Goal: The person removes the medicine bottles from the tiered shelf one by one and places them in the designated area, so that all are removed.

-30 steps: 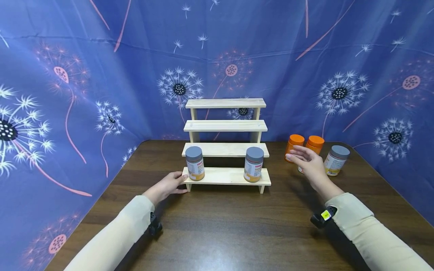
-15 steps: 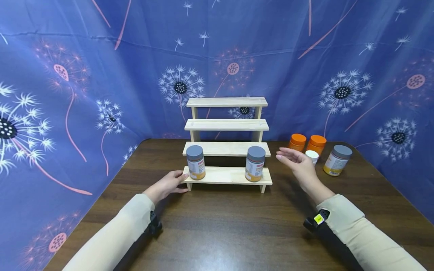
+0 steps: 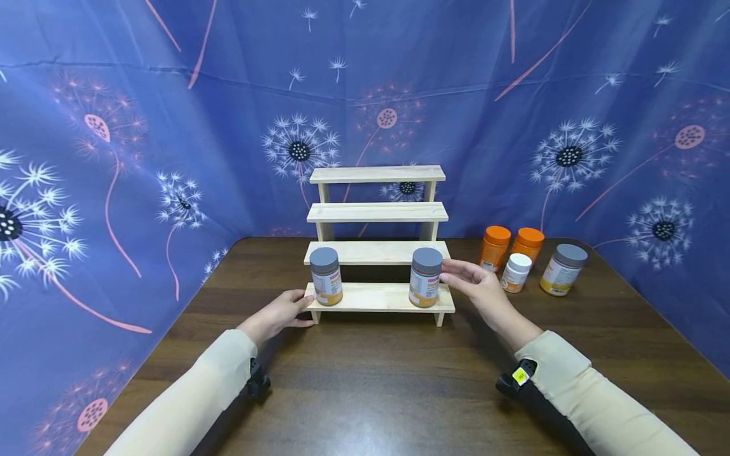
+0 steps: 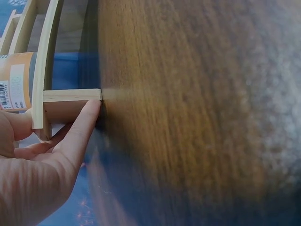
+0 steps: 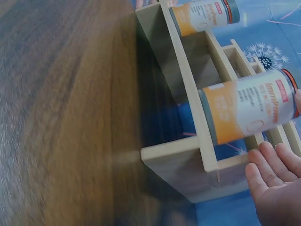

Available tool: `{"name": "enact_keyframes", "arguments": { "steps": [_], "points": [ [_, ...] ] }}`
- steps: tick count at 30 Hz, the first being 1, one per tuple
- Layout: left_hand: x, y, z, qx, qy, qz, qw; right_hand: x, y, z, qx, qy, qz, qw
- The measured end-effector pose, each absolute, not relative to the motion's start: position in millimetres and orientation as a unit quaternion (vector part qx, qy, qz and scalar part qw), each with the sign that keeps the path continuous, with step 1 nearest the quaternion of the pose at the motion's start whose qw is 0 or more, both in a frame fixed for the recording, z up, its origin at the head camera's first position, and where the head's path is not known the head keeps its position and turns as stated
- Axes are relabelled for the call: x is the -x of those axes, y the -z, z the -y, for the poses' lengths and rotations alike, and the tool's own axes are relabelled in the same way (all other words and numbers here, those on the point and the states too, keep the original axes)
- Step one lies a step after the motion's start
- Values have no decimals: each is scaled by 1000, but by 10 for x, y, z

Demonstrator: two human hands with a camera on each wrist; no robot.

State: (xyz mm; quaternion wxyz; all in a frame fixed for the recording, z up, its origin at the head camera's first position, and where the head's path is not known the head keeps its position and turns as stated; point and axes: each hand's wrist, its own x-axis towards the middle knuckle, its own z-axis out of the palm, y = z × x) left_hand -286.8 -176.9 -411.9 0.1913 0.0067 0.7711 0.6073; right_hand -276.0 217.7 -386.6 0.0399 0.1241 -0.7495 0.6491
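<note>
A tiered wooden display stand [image 3: 381,253] stands on the table. My left hand [image 3: 281,313] grips the left end of its lowest step, thumb on top; in the left wrist view one finger [image 4: 84,125] lies along the stand's leg. Two grey-lidded supplement jars stand upright on that step, a left jar [image 3: 326,277] and a right jar [image 3: 425,277]. My right hand [image 3: 478,288] is at the right jar's right side, fingers fairly straight. In the right wrist view the fingers [image 5: 270,165] reach beside the jar [image 5: 249,107], with the thumb partly cut off near its lid.
At the back right of the brown table [image 3: 365,380] stand two orange-lidded bottles, a left one [image 3: 494,248] and a right one [image 3: 527,243]. A small white-capped bottle [image 3: 516,273] and another grey-lidded jar [image 3: 563,270] are in front. A blue patterned cloth [image 3: 228,126] hangs behind.
My right hand has moved left from the bottles at the back right to the right jar on the lowest step. My left hand stays at the stand's left end.
</note>
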Motion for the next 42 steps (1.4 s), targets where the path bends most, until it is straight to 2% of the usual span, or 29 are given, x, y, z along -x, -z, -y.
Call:
{"name": "enact_keyframes", "arguments": {
  "steps": [9, 27, 42],
  "points": [
    [2835, 4156, 1750, -4, -612, -769, 186, 2761, 3947, -2024, -113, -612, 783, -11],
    [2853, 4144, 1772, -8, -614, -769, 181, 2779, 3914, -1979, -117, -591, 798, 3],
    [2863, 4132, 1785, -8, -612, -769, 185, 2736, 3869, -2031, -59, -562, 824, 36]
  ]
}}
